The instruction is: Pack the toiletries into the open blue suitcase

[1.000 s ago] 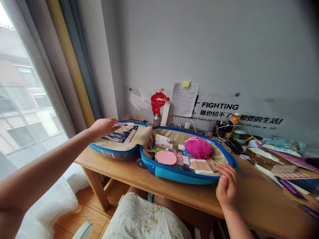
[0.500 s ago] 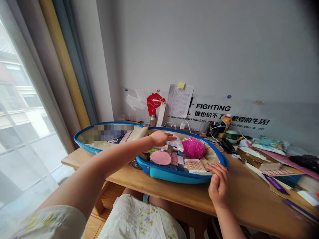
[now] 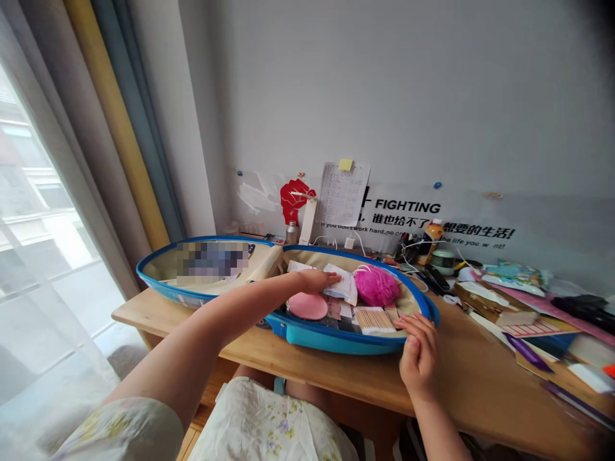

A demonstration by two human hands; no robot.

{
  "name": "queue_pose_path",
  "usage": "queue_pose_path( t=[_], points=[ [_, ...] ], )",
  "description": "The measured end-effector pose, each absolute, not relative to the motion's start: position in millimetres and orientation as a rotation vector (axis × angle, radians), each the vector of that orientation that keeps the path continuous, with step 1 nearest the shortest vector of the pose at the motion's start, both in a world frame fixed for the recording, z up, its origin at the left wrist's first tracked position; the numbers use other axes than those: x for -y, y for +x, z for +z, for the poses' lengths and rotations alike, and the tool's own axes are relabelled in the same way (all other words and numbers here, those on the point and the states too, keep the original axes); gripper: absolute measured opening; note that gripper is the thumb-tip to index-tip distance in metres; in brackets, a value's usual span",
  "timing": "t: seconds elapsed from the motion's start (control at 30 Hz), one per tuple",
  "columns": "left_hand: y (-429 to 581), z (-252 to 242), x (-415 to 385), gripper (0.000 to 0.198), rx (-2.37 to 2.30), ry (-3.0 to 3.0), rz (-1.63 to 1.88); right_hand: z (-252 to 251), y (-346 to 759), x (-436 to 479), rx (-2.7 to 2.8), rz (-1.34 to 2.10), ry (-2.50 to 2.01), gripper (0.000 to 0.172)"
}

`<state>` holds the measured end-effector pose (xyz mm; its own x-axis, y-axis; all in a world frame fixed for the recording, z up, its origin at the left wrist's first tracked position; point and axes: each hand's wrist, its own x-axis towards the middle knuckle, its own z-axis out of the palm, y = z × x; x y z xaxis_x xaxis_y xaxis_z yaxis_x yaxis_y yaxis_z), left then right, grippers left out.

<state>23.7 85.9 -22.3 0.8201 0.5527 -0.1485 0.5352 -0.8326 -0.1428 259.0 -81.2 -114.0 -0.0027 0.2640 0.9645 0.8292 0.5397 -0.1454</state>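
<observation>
A blue hard-shell suitcase [image 3: 331, 342] lies unfolded, with small goods in its right half. My left hand [image 3: 318, 280] reaches over that half, fingers stretched out on top of a white soft packet [image 3: 342, 285]. Right of the packet sits a magenta mesh bath puff [image 3: 377, 286]. A pink oval case [image 3: 307, 307] lies below my left hand, and a pack of cotton swabs [image 3: 375, 319] lies closer to the near rim. My right hand [image 3: 419, 342] rests at the near right rim, its fingers extended over the edge and holding nothing.
The suitcase's left half [image 3: 177, 293] extends toward the curtained window, its contents partly blurred. Behind stand a metal bottle [image 3: 291, 233], a white upright stand [image 3: 308, 221] and cables. Papers, packets and a purple item [image 3: 528, 352] clutter the wooden table's [image 3: 461, 378] right side.
The white packet has gone down and now lies flatter among the goods, left of the bath puff. My left hand has lowered with it, its fingers now flat on top. My right hand stays at the rim.
</observation>
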Motion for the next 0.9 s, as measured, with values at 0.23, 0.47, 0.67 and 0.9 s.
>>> queue_pose_path(
  t=[0.23,0.47,0.67,0.9],
  points=[
    [21.3,-23.3,-90.6,0.067,0.811,-2.91,0.253,-113.5,259.3,81.0,1.552,-0.577,-0.974,0.034],
    [23.0,-19.0,-82.7,0.06,0.882,-2.916,0.194,-112.4,258.9,81.1,1.552,-0.585,-0.959,0.034],
    [1.0,16.1,-87.8,0.047,1.114,-2.85,-0.171,-112.6,261.3,81.8,1.588,-0.607,-0.967,0.033],
    [-123.5,45.2,-109.9,0.048,1.634,-2.505,-0.382,-115.4,263.4,79.1,1.576,-0.604,-0.952,0.031]
  ],
)
